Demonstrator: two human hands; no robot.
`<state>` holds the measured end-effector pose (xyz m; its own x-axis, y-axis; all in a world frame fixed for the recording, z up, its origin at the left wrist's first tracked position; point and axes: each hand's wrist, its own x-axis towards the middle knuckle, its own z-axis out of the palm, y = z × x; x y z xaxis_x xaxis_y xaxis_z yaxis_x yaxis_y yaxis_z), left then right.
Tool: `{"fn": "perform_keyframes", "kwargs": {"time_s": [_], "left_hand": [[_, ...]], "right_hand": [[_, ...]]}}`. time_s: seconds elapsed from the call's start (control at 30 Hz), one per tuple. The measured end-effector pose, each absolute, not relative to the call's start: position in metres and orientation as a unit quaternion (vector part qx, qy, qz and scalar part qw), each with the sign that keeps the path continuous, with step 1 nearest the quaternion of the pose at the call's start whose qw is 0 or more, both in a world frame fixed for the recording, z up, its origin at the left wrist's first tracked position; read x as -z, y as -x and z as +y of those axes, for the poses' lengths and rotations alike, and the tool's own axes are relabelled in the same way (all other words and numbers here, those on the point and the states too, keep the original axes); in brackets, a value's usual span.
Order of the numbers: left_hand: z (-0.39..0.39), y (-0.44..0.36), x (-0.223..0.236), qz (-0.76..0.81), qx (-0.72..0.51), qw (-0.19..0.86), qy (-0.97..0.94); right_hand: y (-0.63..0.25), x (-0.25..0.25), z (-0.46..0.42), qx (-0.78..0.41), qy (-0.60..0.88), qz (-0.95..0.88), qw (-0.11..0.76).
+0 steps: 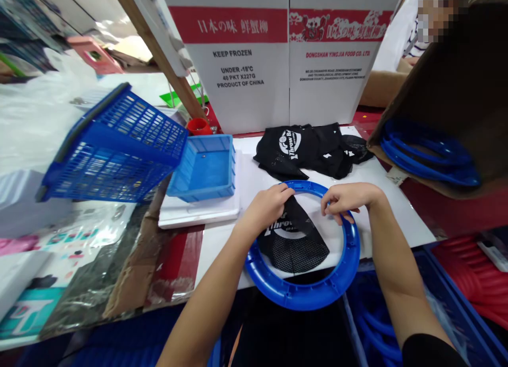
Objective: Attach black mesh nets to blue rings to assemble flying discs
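Forearms (397, 271) flanked blue ring (305, 297) over near edge of surface (410, 224); left hand (269, 203) pinched black cloth (296, 250), fanned nearward; right hand (346, 199): closure unclear.

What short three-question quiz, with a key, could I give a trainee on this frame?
1. Multiple choice: which hand is nearer the black printed cloth inside the blue ring?
A) Left
B) Right
C) Both equally near

2. True or false: in the picture, the light-blue tray is to the left of the ring.

3. Fill the gap: the print on the white carton reads "KEEP ____".

Key:
1. A: the left hand is at the cloth's upper end.
2. True.
3. FROZEN.
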<state>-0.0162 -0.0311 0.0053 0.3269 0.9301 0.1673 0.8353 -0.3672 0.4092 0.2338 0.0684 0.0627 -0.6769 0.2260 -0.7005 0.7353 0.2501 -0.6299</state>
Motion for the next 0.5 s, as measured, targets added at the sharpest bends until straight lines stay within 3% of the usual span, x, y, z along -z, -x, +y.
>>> {"fn": "perform_keyframes", "kwargs": {"time_s": [0.13,0.23,0.37,0.5], "left_hand": [[-0.036,0.01,-0.015,0.549,-0.175,0.079,-0.813],[-0.043,0.008,-0.022,0.576,-0.109,0.147,-0.797],[-0.052,0.011,-0.023,0.535,-0.02,0.271,-0.8],[-0.06,0.01,-0.03,0.505,0.041,0.315,-0.803]], "right_hand": [[-0.225,-0.063,0.061,0.492,-0.329,0.792,0.15],[-0.211,-0.056,0.05,0.428,-0.316,0.842,0.089],[-0.188,-0.039,0.03,0.303,-0.281,0.904,0.106],[-0.19,-0.041,0.018,0.269,-0.268,0.912,0.155]]}}
